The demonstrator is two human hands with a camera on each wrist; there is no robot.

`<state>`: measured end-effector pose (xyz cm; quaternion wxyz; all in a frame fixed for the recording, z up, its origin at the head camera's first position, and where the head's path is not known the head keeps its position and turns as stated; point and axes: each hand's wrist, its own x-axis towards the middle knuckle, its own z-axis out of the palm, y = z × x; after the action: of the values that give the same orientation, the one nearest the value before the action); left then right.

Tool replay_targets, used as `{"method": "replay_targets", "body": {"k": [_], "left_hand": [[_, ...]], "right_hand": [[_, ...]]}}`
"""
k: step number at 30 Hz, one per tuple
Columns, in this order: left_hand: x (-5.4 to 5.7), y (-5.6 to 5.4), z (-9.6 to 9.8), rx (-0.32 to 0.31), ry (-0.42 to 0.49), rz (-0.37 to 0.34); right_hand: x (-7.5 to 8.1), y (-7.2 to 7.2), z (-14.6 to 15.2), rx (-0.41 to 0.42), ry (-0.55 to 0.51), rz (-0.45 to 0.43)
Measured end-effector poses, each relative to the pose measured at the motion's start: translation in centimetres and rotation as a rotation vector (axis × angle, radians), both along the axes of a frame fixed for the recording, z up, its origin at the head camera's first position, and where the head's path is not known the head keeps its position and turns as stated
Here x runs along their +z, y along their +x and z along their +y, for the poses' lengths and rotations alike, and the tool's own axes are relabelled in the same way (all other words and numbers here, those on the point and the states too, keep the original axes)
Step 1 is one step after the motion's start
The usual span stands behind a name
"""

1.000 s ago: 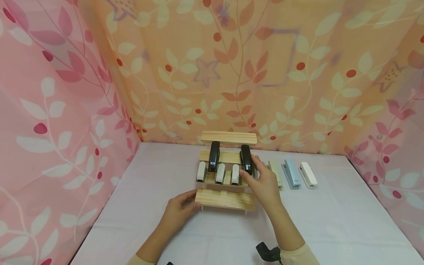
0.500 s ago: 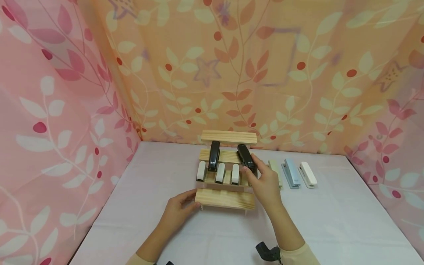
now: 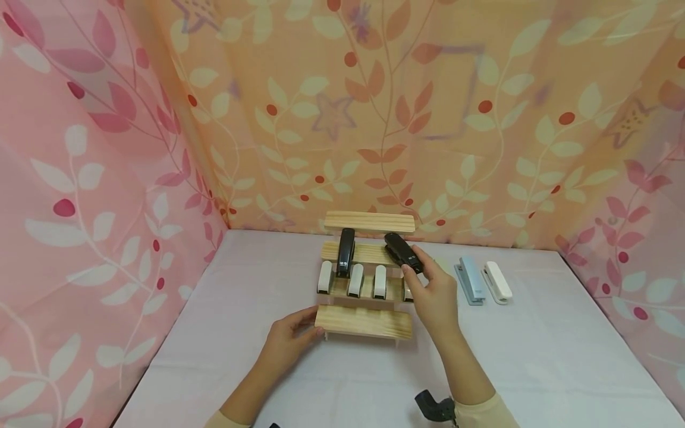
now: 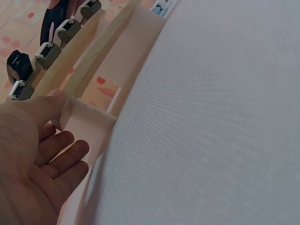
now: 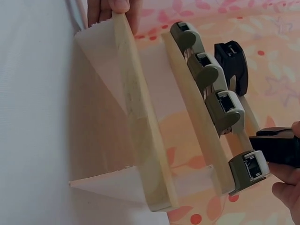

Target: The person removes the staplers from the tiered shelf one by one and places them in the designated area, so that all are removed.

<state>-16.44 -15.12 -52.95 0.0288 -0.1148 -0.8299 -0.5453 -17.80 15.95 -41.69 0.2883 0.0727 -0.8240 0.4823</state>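
A tiered wooden rack (image 3: 364, 321) stands on the table. My left hand (image 3: 289, 339) grips the left end of its lowest board, the thumb (image 4: 54, 101) lying on the board's end. At the rack's right side my right hand (image 3: 436, 300) pinches a black stapler (image 3: 402, 251), which is tilted with its near end to the right. Another black stapler (image 3: 346, 251) rests upright on the left of the rack. Along the tier below stand several small white-topped staplers (image 5: 227, 105); the rightmost one (image 5: 251, 171) is partly covered by my right hand in the head view.
Right of the rack lie a light blue stapler (image 3: 471, 280) and a white stapler (image 3: 498, 282) on the white-covered table (image 3: 562, 356). A pale green one (image 3: 441, 261) is mostly hidden behind my right hand. Patterned curtains (image 3: 342, 119) close off the back and sides.
The right-hand black stapler has swung from nearly straight to slanted, its near end shifting right with my right hand. The green stapler has become mostly covered. My left hand stays put.
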Motion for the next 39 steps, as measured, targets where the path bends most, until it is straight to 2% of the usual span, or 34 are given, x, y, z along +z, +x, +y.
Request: {"method": "replay_targets", "body": {"k": [6,12,16,24,33,39], "left_hand": [[0.2,0.1,0.1,0.008,-0.006,0.008],[0.0,0.0,0.2,0.003,-0.002,0.012],[-0.1,0.0,0.1,0.007,-0.006,0.010],[0.0,0.1,0.1,-0.010,0.021,0.018],[0.1,0.1,0.2,-0.015,0.016,0.013],[0.3,0.2,0.2,-0.005,0.006,0.025]], "right_hand": [[1.1,0.3,0.4,0.003,-0.035,0.021],[2.2,0.5,1.3,-0.002,-0.064,0.059],[3.4,0.8,2.4,0.006,-0.085,0.110],[5.3,2.0,5.4,-0.030,-0.103,0.174],[6.1,3.6,9.7,-0.179,-0.005,0.190],[6.0,4.1,11.8,-0.237,0.042,0.172]]}}
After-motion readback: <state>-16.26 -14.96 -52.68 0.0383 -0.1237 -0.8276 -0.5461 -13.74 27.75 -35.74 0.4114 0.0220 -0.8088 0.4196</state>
